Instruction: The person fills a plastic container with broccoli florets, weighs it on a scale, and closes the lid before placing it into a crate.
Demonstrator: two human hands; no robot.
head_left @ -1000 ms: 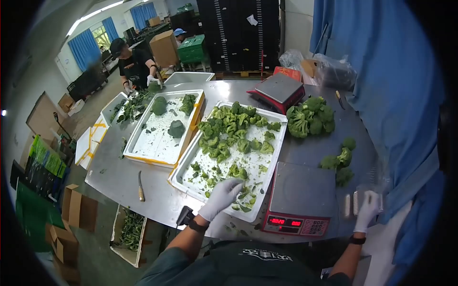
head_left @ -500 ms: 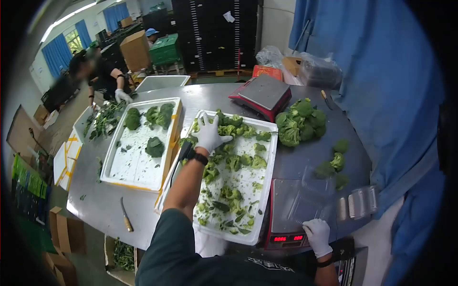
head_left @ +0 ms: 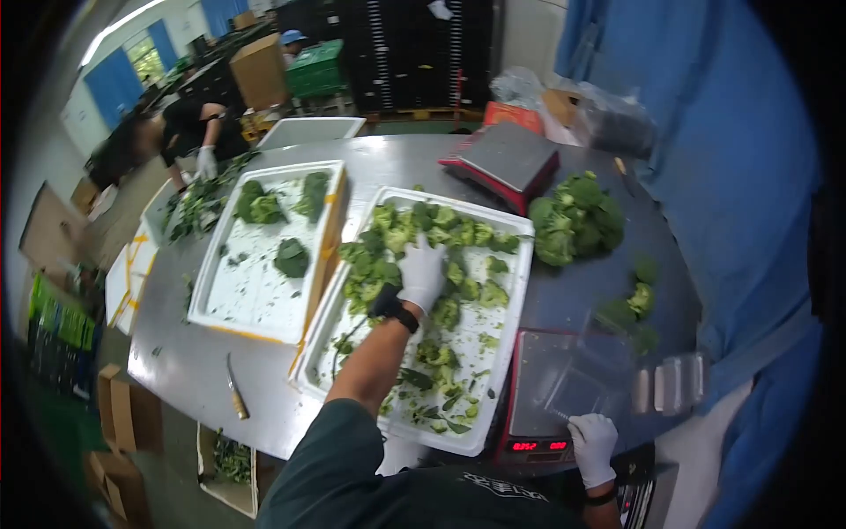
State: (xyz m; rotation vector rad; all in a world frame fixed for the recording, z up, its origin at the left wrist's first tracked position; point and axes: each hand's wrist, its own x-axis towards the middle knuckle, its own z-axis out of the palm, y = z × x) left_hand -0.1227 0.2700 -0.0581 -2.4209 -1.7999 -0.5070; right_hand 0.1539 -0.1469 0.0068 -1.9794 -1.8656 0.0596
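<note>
My left hand (head_left: 423, 273), in a white glove, reaches down among cut broccoli florets (head_left: 370, 264) in a white foam tray (head_left: 483, 432). Its fingers are stretched out, the tips partly hidden by the florets. At the lower right, my gloved right hand (head_left: 593, 445) pinches the near edge of a clear plastic container (head_left: 577, 388). That container sits on a red-framed scale (head_left: 529, 406) with a lit red display. Loose leaves and small florets lie in the near part of the tray.
A second foam tray (head_left: 256, 309) holds several broccoli heads. A knife (head_left: 234, 390) lies left. Another scale (head_left: 507, 159), piled broccoli (head_left: 577, 216) and stacked clear containers (head_left: 674, 385) are on the table's right side. A co-worker (head_left: 198, 132) handles leaves at the far left.
My left hand has moved down and right, from spread over the florets to reaching among them. My right hand stays at the container. The display's digits have changed, and the view has shifted slightly.
</note>
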